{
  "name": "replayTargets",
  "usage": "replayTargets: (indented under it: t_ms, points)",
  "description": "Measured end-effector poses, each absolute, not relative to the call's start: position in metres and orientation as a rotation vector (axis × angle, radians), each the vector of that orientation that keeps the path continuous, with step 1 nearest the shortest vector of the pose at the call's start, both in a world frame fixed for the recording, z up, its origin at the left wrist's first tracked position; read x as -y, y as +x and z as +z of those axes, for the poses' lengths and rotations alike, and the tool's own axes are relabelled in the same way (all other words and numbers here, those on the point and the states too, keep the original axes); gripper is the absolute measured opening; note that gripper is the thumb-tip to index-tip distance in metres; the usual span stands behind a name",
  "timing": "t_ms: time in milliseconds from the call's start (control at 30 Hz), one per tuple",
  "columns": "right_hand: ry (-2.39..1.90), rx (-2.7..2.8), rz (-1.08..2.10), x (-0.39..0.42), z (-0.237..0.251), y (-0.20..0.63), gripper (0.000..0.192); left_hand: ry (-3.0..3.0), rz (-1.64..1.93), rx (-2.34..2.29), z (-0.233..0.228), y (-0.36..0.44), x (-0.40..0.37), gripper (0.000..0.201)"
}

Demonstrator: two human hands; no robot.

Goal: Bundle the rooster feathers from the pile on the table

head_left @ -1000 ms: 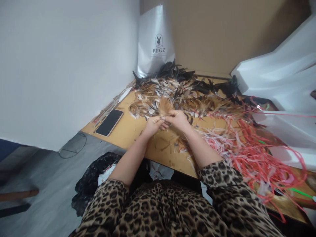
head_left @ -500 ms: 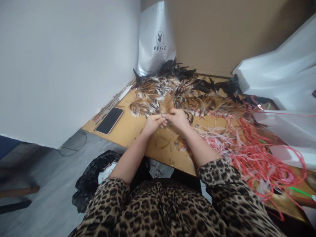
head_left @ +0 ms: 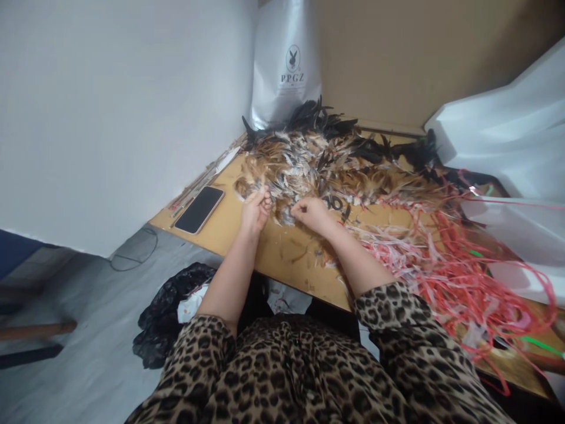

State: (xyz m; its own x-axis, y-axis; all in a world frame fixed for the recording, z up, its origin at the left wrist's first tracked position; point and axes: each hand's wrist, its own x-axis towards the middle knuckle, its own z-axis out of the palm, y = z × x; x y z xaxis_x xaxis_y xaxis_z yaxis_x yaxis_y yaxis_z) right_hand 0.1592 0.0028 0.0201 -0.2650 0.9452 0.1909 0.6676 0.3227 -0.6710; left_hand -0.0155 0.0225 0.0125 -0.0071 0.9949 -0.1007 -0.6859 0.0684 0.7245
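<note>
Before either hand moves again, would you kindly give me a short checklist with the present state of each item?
1. Left hand on the feather pile: ok, its grip is closed at the pile's near edge.
2. Right hand holding feathers: cannot tell, fingers curled, contents hidden.
3. Hands apart: ok, a gap shows between them.
4. Phone away from the hands: ok, it lies left of the left hand.
5. Red and pink strips away from the hands: ok, they lie to the right hand's right.

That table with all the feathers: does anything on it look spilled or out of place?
The red and pink strips sprawl in a loose tangle to the table's right, some hanging over its near edge. A phone lies close to the left edge.
</note>
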Motion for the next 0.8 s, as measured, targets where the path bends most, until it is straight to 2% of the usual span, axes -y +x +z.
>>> replayTargets:
  t_ms: [233,400,500,567,667,800]
  points:
    - [-1.654,2.292,0.334,0.018,0.037,0.141,0.013,0.589,1.388,-0.774,0.008,-0.010,-0.020,0.010]
    - [-1.769,2.281,0.346,0.017,0.033,0.141,0.013,0.668,1.383,-0.757,0.004,-0.007,-0.019,0.016]
    - [-1.665,2.120,0.536,0.008,0.024,0.148,0.009,0.679,1.380,-0.768,0.003,-0.006,-0.019,0.016]
    - [-1.570,1.929,0.813,0.001,0.020,0.155,0.004,0.690,1.384,-0.765,0.002,-0.005,-0.019,0.016]
    - [-1.433,1.522,1.212,-0.005,0.017,0.163,0.012,0.723,1.370,-0.769,0.000,-0.002,-0.019,0.017]
    - [-1.219,1.179,1.462,-0.010,0.016,0.170,0.022,0.774,1.279,-0.813,-0.003,0.002,-0.017,0.018]
